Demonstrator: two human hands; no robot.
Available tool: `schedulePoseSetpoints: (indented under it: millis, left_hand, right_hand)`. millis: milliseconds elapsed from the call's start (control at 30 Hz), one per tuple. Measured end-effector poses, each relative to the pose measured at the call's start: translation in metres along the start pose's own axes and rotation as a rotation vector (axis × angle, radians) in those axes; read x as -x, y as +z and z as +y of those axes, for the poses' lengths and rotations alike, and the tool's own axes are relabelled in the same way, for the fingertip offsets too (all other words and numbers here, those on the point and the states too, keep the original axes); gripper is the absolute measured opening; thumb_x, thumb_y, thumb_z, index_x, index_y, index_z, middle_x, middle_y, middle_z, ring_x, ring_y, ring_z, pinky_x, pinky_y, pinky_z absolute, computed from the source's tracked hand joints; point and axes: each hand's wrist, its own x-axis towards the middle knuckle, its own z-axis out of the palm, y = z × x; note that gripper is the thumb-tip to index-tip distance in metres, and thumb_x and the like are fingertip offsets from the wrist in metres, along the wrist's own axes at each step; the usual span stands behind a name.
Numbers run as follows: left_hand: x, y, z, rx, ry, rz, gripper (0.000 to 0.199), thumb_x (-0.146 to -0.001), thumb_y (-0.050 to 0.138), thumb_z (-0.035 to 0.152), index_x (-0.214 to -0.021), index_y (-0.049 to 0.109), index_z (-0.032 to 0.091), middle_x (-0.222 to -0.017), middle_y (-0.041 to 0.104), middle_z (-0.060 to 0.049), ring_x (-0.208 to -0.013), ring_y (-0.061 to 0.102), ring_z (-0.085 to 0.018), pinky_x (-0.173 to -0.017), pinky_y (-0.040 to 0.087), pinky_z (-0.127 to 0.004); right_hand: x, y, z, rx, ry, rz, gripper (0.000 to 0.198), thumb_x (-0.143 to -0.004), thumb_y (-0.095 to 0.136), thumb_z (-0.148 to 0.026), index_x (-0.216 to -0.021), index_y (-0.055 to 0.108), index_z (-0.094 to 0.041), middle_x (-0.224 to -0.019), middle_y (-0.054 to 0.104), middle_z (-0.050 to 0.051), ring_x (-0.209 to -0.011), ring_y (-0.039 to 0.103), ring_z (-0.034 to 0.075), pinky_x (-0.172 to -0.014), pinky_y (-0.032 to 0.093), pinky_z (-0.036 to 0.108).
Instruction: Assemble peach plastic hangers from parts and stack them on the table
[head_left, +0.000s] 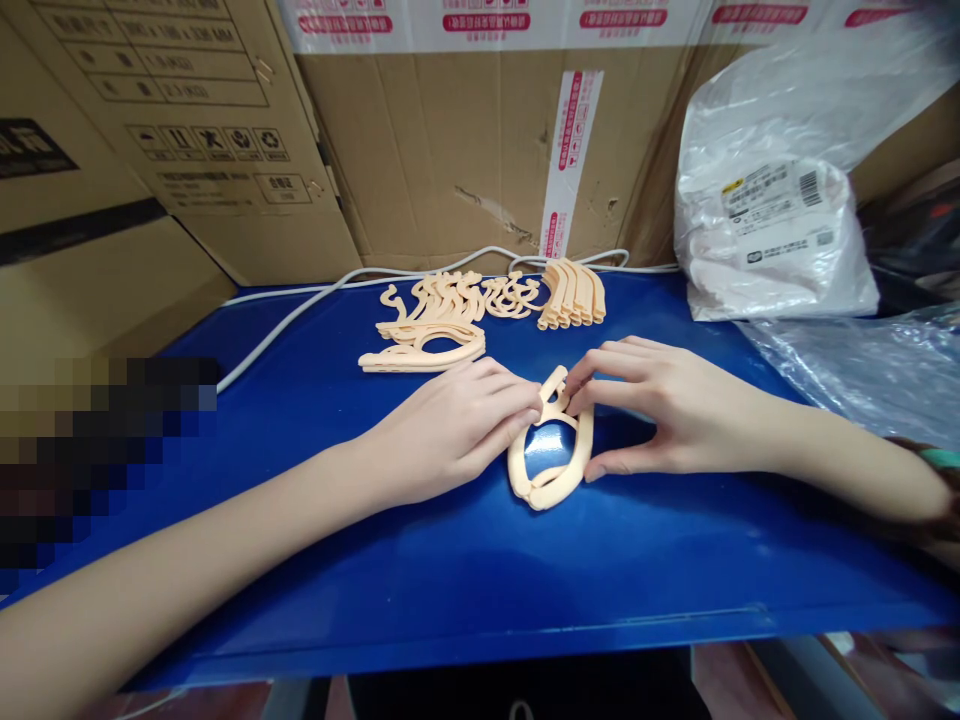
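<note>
A cream plastic folding hanger, folded into a loop, lies on the blue table in front of me. My left hand has its fingers together and pressed on the hanger's upper left side. Curled fingertips of my right hand hold the upper right side, while its thumb rests near the lower right edge. My fingers partly hide the top joint. Beyond my left hand lies a small stack of similar folded hangers.
Behind the stack sit several cream hooks, thin curved pieces and thicker curved arms. A white cable runs along the back. Cardboard boxes wall the far side. A white plastic bag stands at the back right of the blue table.
</note>
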Motion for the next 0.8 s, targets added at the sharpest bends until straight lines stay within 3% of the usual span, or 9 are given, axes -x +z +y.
schedulePoseSetpoints:
  millis: [267, 633, 800]
  left_hand:
    - [0.0, 0.003, 0.001, -0.048, -0.009, -0.045, 0.028, -0.1, 0.042, 0.035, -0.113, 0.06, 0.018, -0.128, 0.059, -0.01, -0.115, 0.051, -0.025, -0.099, 0.039, -0.042]
    - [0.0, 0.006, -0.001, -0.139, -0.051, -0.046, 0.047, -0.101, 0.035, 0.044, -0.128, 0.055, 0.011, -0.137, 0.053, -0.015, -0.126, 0.045, -0.028, -0.108, 0.033, -0.047]
    - [0.001, 0.01, -0.003, -0.157, -0.126, -0.067, 0.064, -0.098, 0.034, 0.055, -0.137, 0.047, 0.007, -0.147, 0.044, -0.019, -0.137, 0.036, -0.031, -0.114, 0.026, -0.05]
  right_hand:
    - [-0.005, 0.01, -0.008, 0.132, 0.041, 0.061, 0.043, -0.094, 0.047, -0.056, -0.082, 0.06, -0.017, -0.078, 0.06, 0.005, -0.075, 0.052, 0.02, -0.072, 0.036, 0.034]
    - [-0.005, 0.012, -0.006, 0.188, 0.013, 0.102, 0.032, -0.098, 0.045, -0.039, -0.084, 0.061, -0.016, -0.079, 0.061, 0.006, -0.075, 0.051, 0.02, -0.072, 0.035, 0.034]
    - [-0.005, 0.011, -0.011, 0.174, -0.099, 0.092, 0.03, -0.098, 0.044, -0.035, -0.081, 0.06, -0.017, -0.082, 0.064, 0.006, -0.075, 0.051, 0.019, -0.074, 0.035, 0.033]
